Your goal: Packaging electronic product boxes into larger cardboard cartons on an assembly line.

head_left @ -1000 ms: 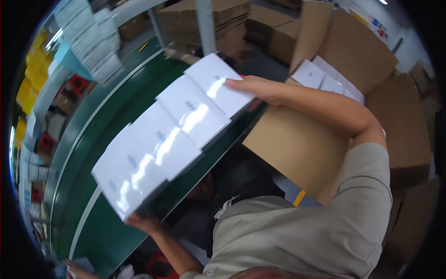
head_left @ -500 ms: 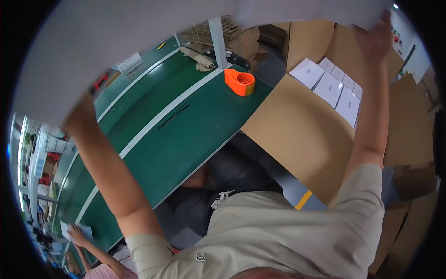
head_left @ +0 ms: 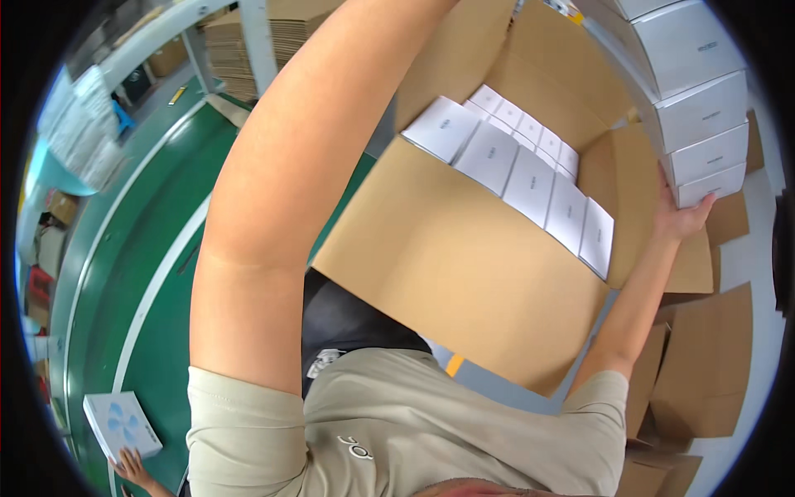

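I located the held column of white boxes (head_left: pixel 700 108) at two o'clock, raised beside the open carton (head_left: pixel 464 265). At least four boxes were in it, face against face; the picture's upper edge cut off its top end. The right hand (head_left: pixel 683 219), at three o'clock, had its fingers pinching the lowest box, thumb on one side, fingertips on the other. I judged this grip a brace, since unbound boxes in a row slip apart unless their ends are supported. The left forearm (head_left: pixel 273 157) ran toward twelve o'clock and its hand was out of view; I could not tell the state of those fingers.

The carton's mouth lay toward one o'clock, its flaps spread outward, presumably to give the arms access. Inside, the packed white boxes (head_left: pixel 497 161) stood side by side in rows, likely for mutual support. Their near edges met the flap folded toward six o'clock. Bare cardboard showed beside the far row, toward two o'clock; the depth of room there was hard to read. At eight o'clock, a co-worker's hand (head_left: pixel 131 465) touched a flat white box (head_left: pixel 124 424) on the green desk (head_left: pixel 166 348).
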The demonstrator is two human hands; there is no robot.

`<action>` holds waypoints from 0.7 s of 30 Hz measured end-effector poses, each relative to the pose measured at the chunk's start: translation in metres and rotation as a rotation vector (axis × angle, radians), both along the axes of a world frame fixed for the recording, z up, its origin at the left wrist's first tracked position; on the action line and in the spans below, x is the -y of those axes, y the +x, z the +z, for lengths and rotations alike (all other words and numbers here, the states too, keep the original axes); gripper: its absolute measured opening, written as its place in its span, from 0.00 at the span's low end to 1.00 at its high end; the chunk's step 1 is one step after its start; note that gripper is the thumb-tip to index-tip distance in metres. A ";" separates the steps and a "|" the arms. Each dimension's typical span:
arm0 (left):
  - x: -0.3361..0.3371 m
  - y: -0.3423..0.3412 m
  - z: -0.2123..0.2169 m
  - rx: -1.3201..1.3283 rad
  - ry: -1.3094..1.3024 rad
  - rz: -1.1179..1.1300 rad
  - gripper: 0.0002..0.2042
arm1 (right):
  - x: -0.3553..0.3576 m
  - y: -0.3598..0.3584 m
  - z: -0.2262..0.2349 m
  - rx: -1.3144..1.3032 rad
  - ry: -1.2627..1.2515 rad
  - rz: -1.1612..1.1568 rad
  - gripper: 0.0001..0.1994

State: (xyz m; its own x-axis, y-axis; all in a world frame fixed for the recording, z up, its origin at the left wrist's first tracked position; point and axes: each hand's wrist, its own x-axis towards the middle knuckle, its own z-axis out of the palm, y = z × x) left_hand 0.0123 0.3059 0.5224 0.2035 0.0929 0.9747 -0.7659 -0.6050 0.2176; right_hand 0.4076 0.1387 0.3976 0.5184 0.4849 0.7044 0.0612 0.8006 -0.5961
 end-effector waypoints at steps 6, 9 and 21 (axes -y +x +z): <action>-0.054 0.051 -0.075 -0.167 -0.291 -0.158 0.31 | 0.040 0.032 -0.026 0.012 -0.235 -0.196 0.39; -0.072 0.049 -0.105 -0.217 -0.518 -0.156 0.33 | 0.021 0.026 -0.046 -0.029 -0.355 -0.210 0.37; -0.108 0.082 -0.188 -0.668 -0.971 0.307 0.28 | 0.000 0.076 -0.091 -0.040 -0.846 -0.383 0.33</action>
State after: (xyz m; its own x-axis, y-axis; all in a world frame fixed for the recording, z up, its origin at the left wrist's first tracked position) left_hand 0.0947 0.4134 0.3341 0.4792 0.8580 0.1847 -0.1838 -0.1077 0.9771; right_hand 0.4841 0.1391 0.3065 0.7654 0.6199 0.1729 0.1984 0.0283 -0.9797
